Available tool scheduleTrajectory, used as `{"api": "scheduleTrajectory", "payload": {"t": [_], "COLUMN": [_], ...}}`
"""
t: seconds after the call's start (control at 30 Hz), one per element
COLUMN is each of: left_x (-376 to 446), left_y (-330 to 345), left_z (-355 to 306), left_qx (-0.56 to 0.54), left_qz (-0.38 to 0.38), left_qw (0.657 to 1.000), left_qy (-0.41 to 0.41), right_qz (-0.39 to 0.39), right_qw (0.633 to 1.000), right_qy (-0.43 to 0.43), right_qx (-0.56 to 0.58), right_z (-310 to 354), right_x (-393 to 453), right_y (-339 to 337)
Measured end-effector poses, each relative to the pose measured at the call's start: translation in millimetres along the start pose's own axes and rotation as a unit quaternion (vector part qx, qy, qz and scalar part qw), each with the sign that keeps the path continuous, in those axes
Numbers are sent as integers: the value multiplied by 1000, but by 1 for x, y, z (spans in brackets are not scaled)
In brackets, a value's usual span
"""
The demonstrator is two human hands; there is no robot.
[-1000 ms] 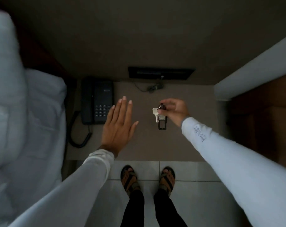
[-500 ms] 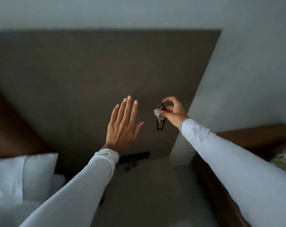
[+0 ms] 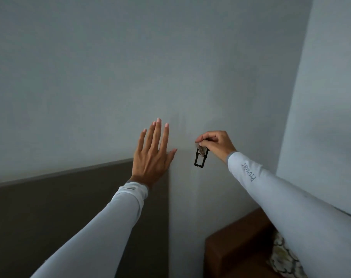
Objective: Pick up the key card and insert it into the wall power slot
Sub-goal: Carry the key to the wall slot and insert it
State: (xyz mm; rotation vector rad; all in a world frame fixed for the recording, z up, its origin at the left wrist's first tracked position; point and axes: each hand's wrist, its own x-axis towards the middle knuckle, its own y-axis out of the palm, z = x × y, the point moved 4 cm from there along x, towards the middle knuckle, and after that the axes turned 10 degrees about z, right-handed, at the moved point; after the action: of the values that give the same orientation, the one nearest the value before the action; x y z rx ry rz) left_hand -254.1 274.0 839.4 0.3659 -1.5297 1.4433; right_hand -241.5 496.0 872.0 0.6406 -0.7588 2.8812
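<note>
Now the view has swung up off the nightstand onto bare wall (image 3: 130, 67), right hand (image 3: 215, 144) pinching the key card (image 3: 200, 159) dangling at five o'clock, left hand (image 3: 153, 155) open and empty, no slot yet in sight.

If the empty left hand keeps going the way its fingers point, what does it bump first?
Probably the bare grey wall. The left hand points up and forward with nothing visible between, though the gap is hard to judge.
</note>
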Motion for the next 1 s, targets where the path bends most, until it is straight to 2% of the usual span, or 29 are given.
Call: {"api": "scheduleTrajectory", "payload": {"t": [0.2,0.33,0.5,0.73,1.0], "left_x": [55,77,94,102,94], "left_y": [-5,1,-10,-65,-148], "left_z": [-75,-140,-251,-418,-609], "left_qx": [-63,-124,-195,-269,-319], "left_qz": [-36,-44,-61,-94,-102], "left_qw": [995,987,967,931,905], "left_qy": [63,97,155,229,264], "right_qz": [-84,-146,-238,-339,-394], "right_qw": [996,988,964,922,884], "right_qy": [-1,46,102,139,160], "right_qx": [-35,-32,-58,-129,-196], "right_z": [13,11,10,20,35], "right_x": [-42,-88,-161,-289,-445], "right_y": [-102,-171,-260,-380,-519]}}
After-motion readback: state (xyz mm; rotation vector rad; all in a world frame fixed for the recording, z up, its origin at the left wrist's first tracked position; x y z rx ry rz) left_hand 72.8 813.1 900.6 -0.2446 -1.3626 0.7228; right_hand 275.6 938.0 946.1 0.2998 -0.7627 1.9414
